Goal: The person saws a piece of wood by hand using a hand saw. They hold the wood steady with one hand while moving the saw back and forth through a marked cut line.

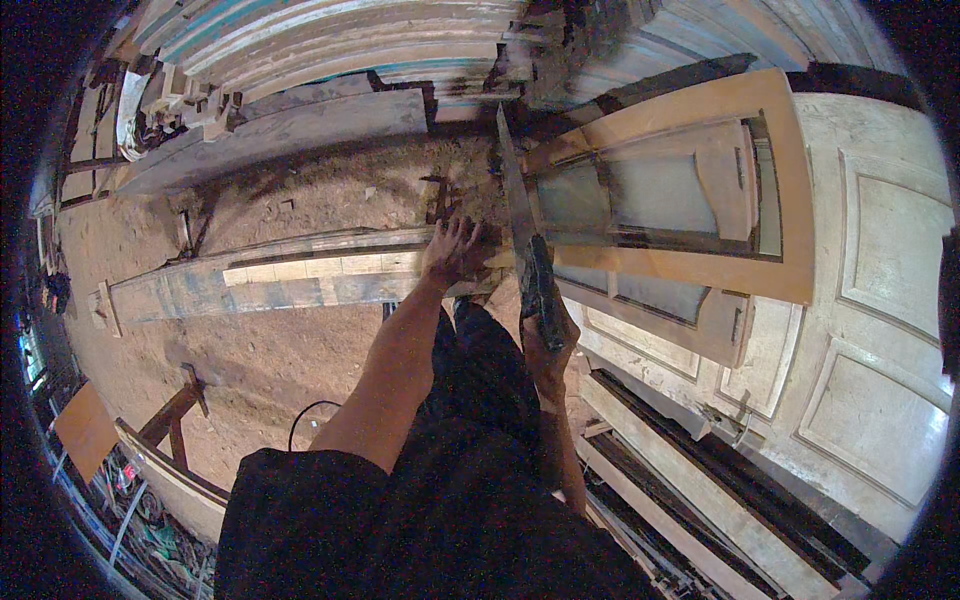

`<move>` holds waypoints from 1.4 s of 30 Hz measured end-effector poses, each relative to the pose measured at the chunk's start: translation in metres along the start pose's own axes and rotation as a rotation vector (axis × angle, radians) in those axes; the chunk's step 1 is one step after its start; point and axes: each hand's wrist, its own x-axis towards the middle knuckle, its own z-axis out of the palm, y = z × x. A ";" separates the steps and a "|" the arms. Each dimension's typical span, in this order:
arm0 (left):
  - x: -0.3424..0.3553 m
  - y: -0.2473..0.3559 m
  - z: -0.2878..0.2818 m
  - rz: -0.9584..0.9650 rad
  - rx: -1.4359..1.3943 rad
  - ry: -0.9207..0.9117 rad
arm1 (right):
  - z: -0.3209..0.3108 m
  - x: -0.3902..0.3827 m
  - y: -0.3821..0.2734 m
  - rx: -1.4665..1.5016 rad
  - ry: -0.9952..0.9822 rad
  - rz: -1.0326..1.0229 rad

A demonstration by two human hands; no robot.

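Note:
My left hand [455, 250] presses flat, fingers spread, on the right end of a long wooden frame piece [290, 278] that lies across the sawdust floor. My right hand [545, 345] grips the dark handle of a handsaw [517, 195]. The saw's blade points away from me, running up past the end of the frame piece, just right of my left hand. My dark-trousered knee [470, 335] is under the piece's end.
A wooden window frame with panes [680, 190] leans at the right, beside pale panelled doors [880, 330]. Planks [300, 125] and stacked timber lie at the back. A low wooden trestle [175, 410] and a black cable [305, 415] are on the sawdust floor at left.

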 end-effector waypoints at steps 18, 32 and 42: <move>-0.001 -0.013 0.017 0.062 0.104 -0.004 | 0.004 0.000 0.009 0.067 -0.043 0.060; -0.002 -0.010 0.013 0.050 -0.046 0.142 | -0.006 -0.025 -0.022 -0.057 -0.025 0.065; -0.004 -0.008 -0.010 0.031 0.008 -0.099 | -0.017 -0.027 -0.031 -0.169 -0.039 0.128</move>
